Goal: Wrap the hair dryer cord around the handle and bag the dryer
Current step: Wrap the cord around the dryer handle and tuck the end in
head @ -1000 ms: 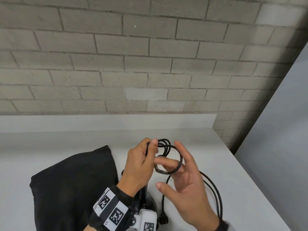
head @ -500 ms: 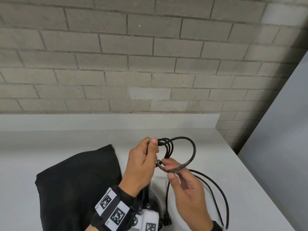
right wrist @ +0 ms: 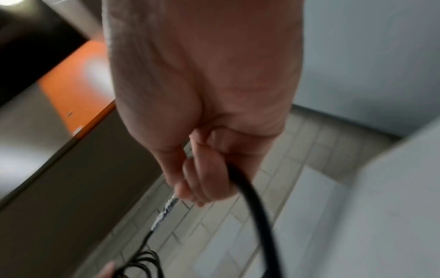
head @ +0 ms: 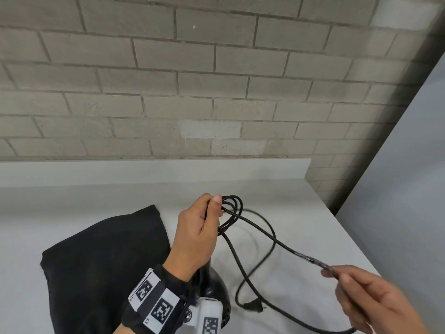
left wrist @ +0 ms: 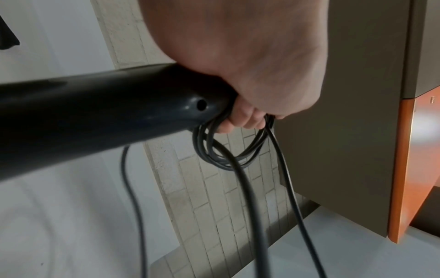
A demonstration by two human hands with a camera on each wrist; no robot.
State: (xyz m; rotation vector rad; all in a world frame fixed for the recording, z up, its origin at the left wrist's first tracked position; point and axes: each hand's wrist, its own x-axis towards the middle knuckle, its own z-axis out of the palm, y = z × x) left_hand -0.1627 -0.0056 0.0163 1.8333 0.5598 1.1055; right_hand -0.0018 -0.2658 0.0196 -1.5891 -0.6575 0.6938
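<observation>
The black hair dryer [head: 213,283] stands head-down on the white table, handle [left wrist: 100,105] up. My left hand [head: 199,227] grips the handle's top together with several cord loops [head: 232,208] wound there. Its black cord [head: 262,235] runs taut from those loops down to the right. My right hand [head: 361,295] pinches the cord [right wrist: 252,199] at a worn, frayed stretch near the table's right edge. The rest of the cord hangs in a slack loop, with the plug [head: 252,307] lying on the table. A black cloth bag [head: 101,263] lies flat left of the dryer.
The white table [head: 96,196] ends at a raised back ledge under a grey brick wall [head: 192,80]. Its right edge [head: 356,239] drops off beside a pale grey panel [head: 404,189]. An orange-edged cabinet [left wrist: 404,150] shows in the left wrist view.
My right hand has left the loops at the handle and pulled away to the lower right, drawing the cord out straight. The left hand keeps its grip on the handle.
</observation>
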